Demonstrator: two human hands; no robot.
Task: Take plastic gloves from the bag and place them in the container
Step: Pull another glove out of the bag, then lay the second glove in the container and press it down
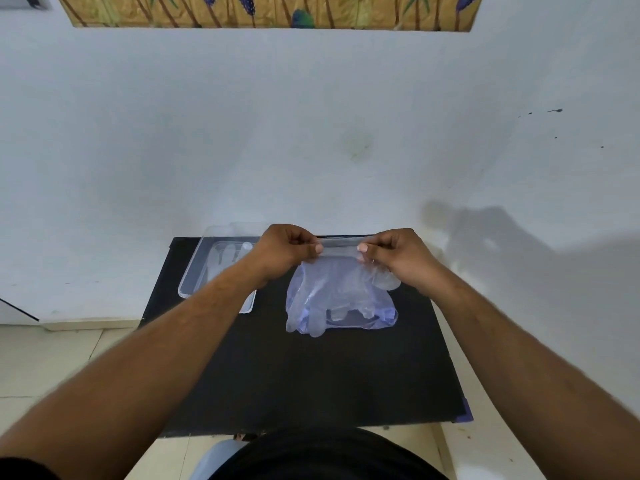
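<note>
Dark cloth at the person's waist fills the bottom edge of the head view, and two bare forearms reach forward from it over a matte black worktop (311,375). Taking the clear plastic bag (341,299) as the landmark: it hangs at mid-worktop, its bottom edge touching or just above the surface, thin, glossy and crinkled, with a faint violet tint along its lower seam. Left hand (285,249) and right hand (394,258) each pinch the bag's top strip between thumb and curled fingers, one at either end, apparently working the mouth open. Inside the bag lie the plastic gloves (313,322), filmy and translucent, their soft finger shapes bunched toward the bag's lower left corner. To the left of the bag, partly hidden behind the left forearm, sits the container (194,271), a shallow rectangular tray of stiff clear plastic with rounded corners; pale finger outlines at its far end suggest at least one glove already lies in it, though this is faint. Judging by that, the task looks partly done, with several gloves left to move.
</note>
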